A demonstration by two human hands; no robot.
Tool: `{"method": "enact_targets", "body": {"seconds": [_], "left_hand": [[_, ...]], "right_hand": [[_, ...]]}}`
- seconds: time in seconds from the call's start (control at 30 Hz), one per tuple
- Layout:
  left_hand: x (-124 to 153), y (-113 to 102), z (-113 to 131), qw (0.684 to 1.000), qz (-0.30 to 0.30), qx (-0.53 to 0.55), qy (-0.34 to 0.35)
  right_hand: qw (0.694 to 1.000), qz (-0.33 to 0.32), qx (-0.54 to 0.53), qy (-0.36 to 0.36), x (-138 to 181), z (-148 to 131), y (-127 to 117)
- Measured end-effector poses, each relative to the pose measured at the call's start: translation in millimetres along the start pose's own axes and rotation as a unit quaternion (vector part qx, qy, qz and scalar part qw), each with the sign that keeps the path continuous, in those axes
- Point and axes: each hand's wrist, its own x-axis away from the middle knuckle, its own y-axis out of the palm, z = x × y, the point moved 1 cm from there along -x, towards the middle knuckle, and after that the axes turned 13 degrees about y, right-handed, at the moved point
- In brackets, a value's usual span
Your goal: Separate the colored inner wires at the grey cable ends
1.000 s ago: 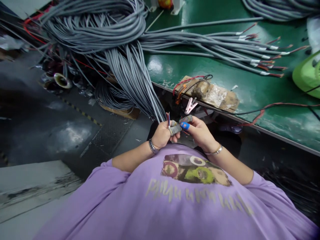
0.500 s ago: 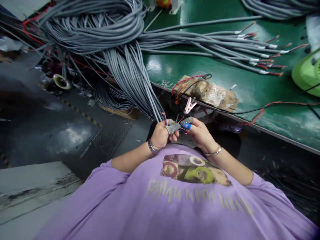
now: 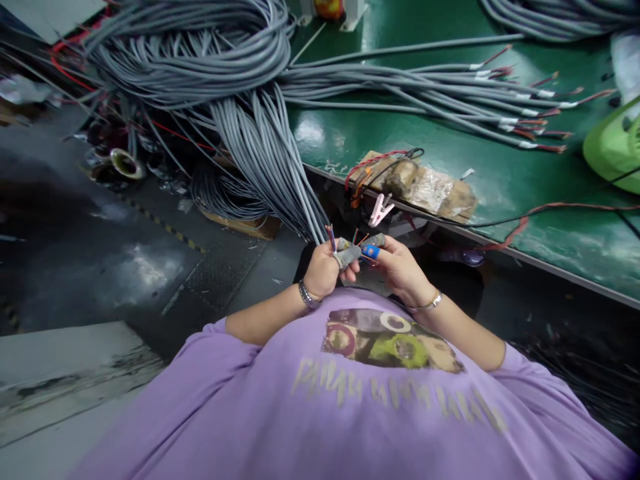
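My left hand (image 3: pixel 324 268) is closed on the end of a grey cable, its thumb and finger wrapped in grey tape. Thin coloured wires (image 3: pixel 331 233) stick up beside that thumb. Close against it, my right hand (image 3: pixel 404 267) pinches fine coloured wires (image 3: pixel 364 236) that fan out between the two hands. Blue tape and grey tape cover its fingertips. The exact grip on each wire is hidden by the fingers. From the left, a hanging bundle of grey cables (image 3: pixel 270 160) runs down to my left hand.
Coiled grey cables (image 3: pixel 200 60) lie at the green bench's (image 3: pixel 565 227) left end. Stripped cable ends (image 3: pixel 525 120) spread across its top. At the near edge are a taped wooden block (image 3: pixel 435 190) and a pink clip (image 3: pixel 381 210). A lime-green object (image 3: pixel 615 143) stands at right.
My right fingers have shifted very slightly left towards my left hand. Both hands keep their pinch, and the cables on the bench lie as before.
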Motion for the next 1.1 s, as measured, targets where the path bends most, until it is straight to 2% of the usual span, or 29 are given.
{"method": "enact_targets", "body": {"seconds": [0.13, 0.27, 0.4, 0.6, 0.83, 0.97, 1.1], "left_hand": [[0.1, -1.0, -0.2, 1.000, 0.001, 0.013, -0.018], [-1.2, -5.9, -1.8, 0.999, -0.028, 0.015, -0.037], [-2.3, -7.3, 1.2, 0.995, -0.079, -0.003, -0.057], [-3.6, -5.4, 8.8, 0.985, -0.132, -0.042, -0.103], [-3.8, -6.3, 10.6, 0.979, -0.157, -0.058, -0.120], [-4.7, -8.6, 9.3, 0.981, -0.148, -0.046, -0.119], [-6.3, -11.2, 5.5, 0.983, -0.137, -0.025, -0.119]], "right_hand": [[0.998, -0.014, -0.038, 0.056, -1.8, 0.2, -3.3], [0.995, -0.022, -0.074, 0.061, -5.5, -5.6, -13.5], [0.994, -0.074, -0.005, 0.076, -7.7, -17.0, -15.7], [0.991, -0.068, 0.073, 0.084, -14.5, -26.9, -6.4], [0.984, -0.100, 0.131, 0.063, -21.4, -23.8, -0.5], [0.988, -0.080, 0.121, 0.062, -21.5, -27.7, -8.6], [0.977, -0.118, 0.152, 0.093, -17.2, -30.6, -18.0]]}}
